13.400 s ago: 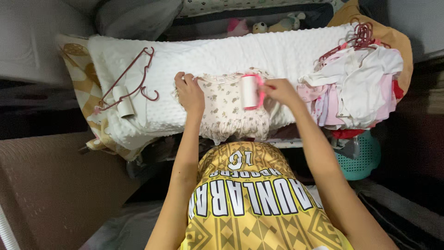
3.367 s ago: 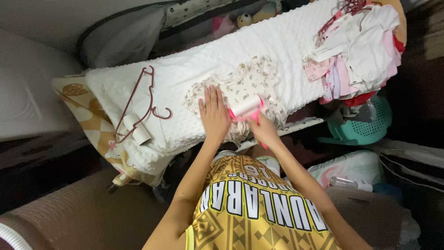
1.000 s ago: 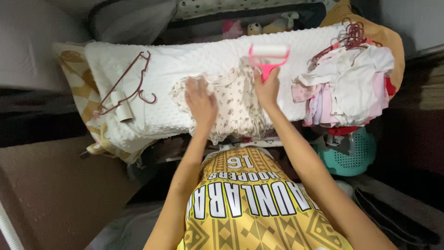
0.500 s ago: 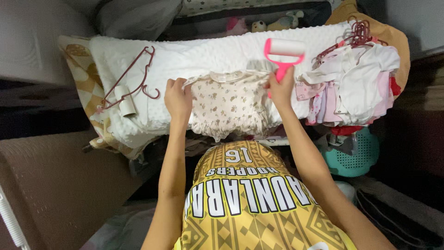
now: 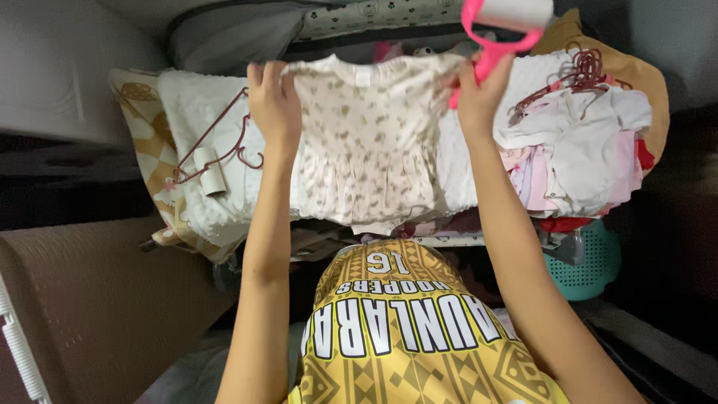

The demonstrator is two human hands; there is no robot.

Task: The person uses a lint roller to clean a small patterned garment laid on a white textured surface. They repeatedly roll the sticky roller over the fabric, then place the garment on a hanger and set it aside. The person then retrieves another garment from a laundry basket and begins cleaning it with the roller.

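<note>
Now, hands: both are raised and closed on the top corners of one small garment.
Left hand (image 5: 273, 101): pinches the left shoulder of the baby dress (image 5: 366, 142), fingers curled over the edge.
Right hand (image 5: 479, 93): grips the dress's right shoulder and, in the same fist, the handle of a pink lint roller (image 5: 505, 26) that sticks up above it.
Baby dress: cream with a small floral print, held up spread flat and hanging free in front of the white padded cover (image 5: 202, 150) on the desk.
Stage, as I judge it: the dress looks smooth and lifted clear for a look or a turn; rolling on the side that shows seems finished, the far side cannot be seen.
Left to do, by the look of it: a heap of white and pink clothes (image 5: 576, 157) lies to the right with hangers on top.
Nearby: a dark red hanger (image 5: 217, 150) and a bare cardboard tube (image 5: 209, 170) rest on the cover at the left; a teal basket (image 5: 587, 262) stands below the heap.
</note>
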